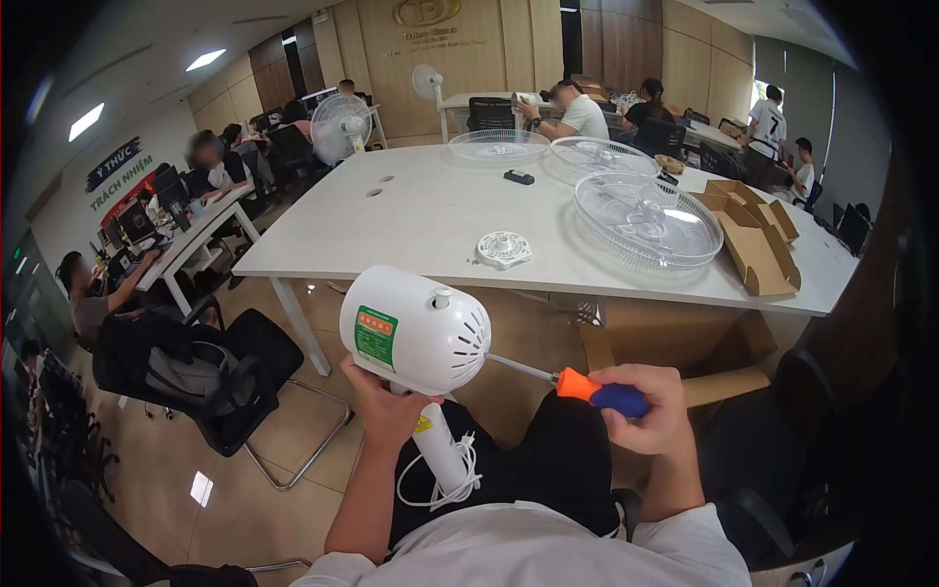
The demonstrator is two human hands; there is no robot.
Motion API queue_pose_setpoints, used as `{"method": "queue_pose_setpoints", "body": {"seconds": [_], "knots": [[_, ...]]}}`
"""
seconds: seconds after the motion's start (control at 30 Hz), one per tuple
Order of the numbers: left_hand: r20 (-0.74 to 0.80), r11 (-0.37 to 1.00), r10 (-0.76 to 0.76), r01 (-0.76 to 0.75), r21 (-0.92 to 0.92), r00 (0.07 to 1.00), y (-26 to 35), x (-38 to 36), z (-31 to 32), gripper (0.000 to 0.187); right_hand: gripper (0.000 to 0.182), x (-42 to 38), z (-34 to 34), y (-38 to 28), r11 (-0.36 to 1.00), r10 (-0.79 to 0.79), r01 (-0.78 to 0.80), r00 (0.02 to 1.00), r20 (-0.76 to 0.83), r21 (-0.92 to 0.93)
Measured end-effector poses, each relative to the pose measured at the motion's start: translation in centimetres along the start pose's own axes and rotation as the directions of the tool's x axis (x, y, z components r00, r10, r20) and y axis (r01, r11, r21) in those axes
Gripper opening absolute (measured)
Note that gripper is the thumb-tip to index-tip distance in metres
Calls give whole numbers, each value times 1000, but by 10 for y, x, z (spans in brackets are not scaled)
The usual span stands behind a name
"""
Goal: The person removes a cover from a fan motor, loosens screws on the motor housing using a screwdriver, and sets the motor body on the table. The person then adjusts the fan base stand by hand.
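Note:
A white fan motor housing with a green label rests tilted above my lap. My left hand grips it from below, fingers wrapped round the neck under the housing. In my right hand is a screwdriver with an orange and blue handle. Its metal shaft points left, and the tip meets the slotted end of the housing. Below, the white fan pole runs down between my legs, with a coiled white power cord beside it.
On the white table lie a round white plastic part, clear fan guards, a small black object and cardboard pieces. An open cardboard box sits under the table edge. A black chair stands left.

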State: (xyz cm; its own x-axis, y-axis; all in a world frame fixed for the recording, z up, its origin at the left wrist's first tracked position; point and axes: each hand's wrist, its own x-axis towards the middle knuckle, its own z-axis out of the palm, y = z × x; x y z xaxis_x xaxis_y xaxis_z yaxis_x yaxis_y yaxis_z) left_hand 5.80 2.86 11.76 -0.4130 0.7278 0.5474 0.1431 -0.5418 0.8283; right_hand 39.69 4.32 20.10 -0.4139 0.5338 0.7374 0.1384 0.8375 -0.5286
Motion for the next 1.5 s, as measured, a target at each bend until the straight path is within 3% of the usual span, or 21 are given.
{"method": "queue_pose_setpoints", "body": {"seconds": [0.2, 0.27, 0.3, 0.37, 0.4, 0.47, 0.57, 0.6, 0.63, 0.77, 0.9, 1.0, 1.13, 1.2, 1.5], "knots": [[33, 993, 48, -51, 104, 998, 2, -3, 0, 110, 35, 4, -1, -3, 994, 66, -68, 998, 22, 90], [62, 991, 52, -44, -124, 997, -11, 1, -10, 97, 34, 6, -4, -4, 981, 116, -120, 993, 36, 155], [62, 991, 54, -46, -125, 997, -12, 4, -13, 97, 34, 8, -6, -8, 976, 137, -143, 989, 48, 163], [86, 896, -110, 136, -423, 990, -12, 12, -21, 90, 34, 10, -7, -13, 972, 159, -166, 986, 58, 168], [87, 895, -108, 135, -424, 990, -23, 13, -28, 90, 33, 12, -5, -16, 979, 142, -150, 988, 67, 140], [252, 869, -195, 286, -404, 948, -54, 13, -43, 95, 32, 15, 0, -20, 986, 123, -130, 990, 72, 108], [224, 876, -198, 275, -397, 954, -62, 15, -49, 93, 31, 20, 7, -24, 996, 38, -43, 997, 71, 80], [226, 876, -196, 274, -396, 954, -60, 15, -48, 93, 32, 21, 7, -30, 952, 211, -233, 970, 124, 199], [145, 904, -164, 207, -373, 976, -58, 14, -46, 93, 32, 22, 6, -35, 857, 370, -416, 907, 199, 304], [-36, 911, -68, 48, -409, 997, -37, 20, -38, 97, 31, 33, 10, -40, 750, 480, -540, 842, 247, 383], [-104, 926, -52, 10, -377, 993, -6, 50, -37, 100, 31, 54, 13, -31, 784, 400, -432, 901, 169, 446], [-167, 959, 97, -137, -249, 981, 18, 89, -34, 105, 32, 83, 16, -21, 807, 392, -427, 904, 170, 409], [-170, 956, 257, -276, -100, 951, 18, 147, -54, 116, 32, 121, 36, 6, 865, 269, -298, 954, 128, 404], [-155, 955, 277, -290, -62, 948, 12, 168, -67, 118, 32, 134, 52, 24, 870, 214, -247, 969, 124, 426], [-136, 957, 279, -287, -43, 951, -81, 224, -117, 121, 31, 167, 126, 102, 826, 259, -340, 937, 233, 449]]}}
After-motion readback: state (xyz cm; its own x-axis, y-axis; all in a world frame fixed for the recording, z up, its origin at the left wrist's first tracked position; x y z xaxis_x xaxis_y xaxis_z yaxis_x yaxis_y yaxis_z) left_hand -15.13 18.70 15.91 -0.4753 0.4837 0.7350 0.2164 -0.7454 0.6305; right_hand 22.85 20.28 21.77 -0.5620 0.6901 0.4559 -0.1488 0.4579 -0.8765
